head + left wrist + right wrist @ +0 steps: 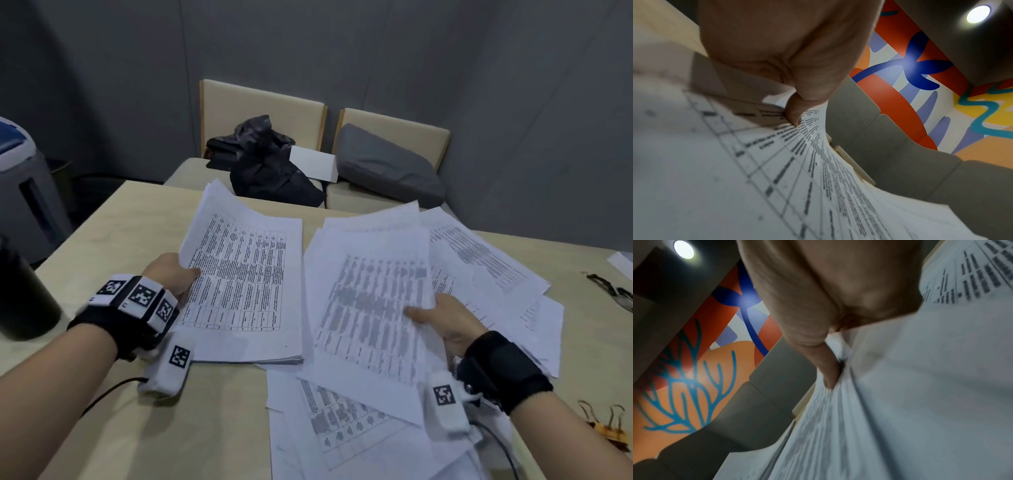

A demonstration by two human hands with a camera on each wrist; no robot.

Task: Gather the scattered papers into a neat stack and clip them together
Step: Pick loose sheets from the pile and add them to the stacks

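Note:
A gathered stack of printed sheets lies on the left half of the table, its far end curling up. My left hand pinches its left edge, thumb on top; in the left wrist view that thumb presses the printed stack. My right hand grips a blurred loose sheaf lifted off the pile, thumb on top; close up, the right thumb bears on the white sheaf. More scattered papers lie beneath and to the right. Binder clips sit at the right edge.
The beige table has a dark cylinder at its left edge and a dark small object far right. Beyond the table stand two chairs with a black bag and a grey cushion.

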